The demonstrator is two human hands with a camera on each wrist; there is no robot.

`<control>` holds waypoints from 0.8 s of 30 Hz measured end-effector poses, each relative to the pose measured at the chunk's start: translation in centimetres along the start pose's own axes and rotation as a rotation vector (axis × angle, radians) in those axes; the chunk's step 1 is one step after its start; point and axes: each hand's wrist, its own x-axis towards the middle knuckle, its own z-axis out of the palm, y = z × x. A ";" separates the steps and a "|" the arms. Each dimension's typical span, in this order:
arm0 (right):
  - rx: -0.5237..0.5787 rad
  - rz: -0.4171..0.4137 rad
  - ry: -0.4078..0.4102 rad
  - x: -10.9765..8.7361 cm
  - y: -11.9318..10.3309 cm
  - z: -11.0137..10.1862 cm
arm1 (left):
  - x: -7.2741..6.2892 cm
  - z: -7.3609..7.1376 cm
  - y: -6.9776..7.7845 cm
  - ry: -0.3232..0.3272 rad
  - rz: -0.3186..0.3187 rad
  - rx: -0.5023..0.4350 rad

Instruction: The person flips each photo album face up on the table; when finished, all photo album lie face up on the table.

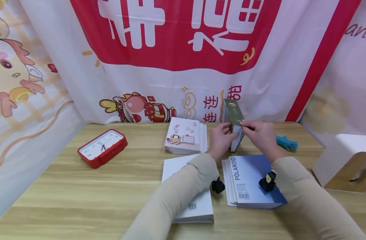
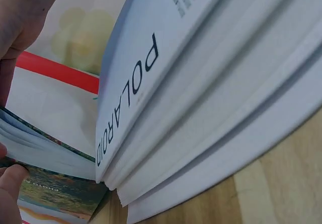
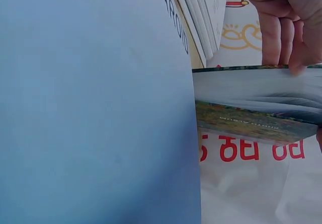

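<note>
Pinching: left hand (image 1: pixel 220 138) and right hand (image 1: pixel 262 136), both clamped on one green-covered photo album (image 1: pixel 234 111), held upright just beyond the blue POLAROID album (image 1: pixel 256 176); best steadied with light, even pressure so its pages (image 1: pixel 237 135) do not splay. Left of that POLAROID landmark: white barcoded album (image 1: pixel 200 200), near; white furniture-print album (image 1: pixel 183 135), farther back; red clock (image 1: pixel 102 148), well apart; turquoise bundle (image 1: pixel 286 142), beyond at right. Wrist views add a lettered, foliage-patterned cover (image 2: pixel 60 189), where the head view gives plain green.

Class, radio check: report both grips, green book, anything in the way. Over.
Left grip and right grip hold green book. Covers parted, pages showing. Blue Polaroid book partly blocks both wrist views.
</note>
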 end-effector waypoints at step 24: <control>-0.039 -0.080 0.050 -0.4 -0.2 0.5 | -0.3 -1.9 1.1 -0.125 0.159 0.110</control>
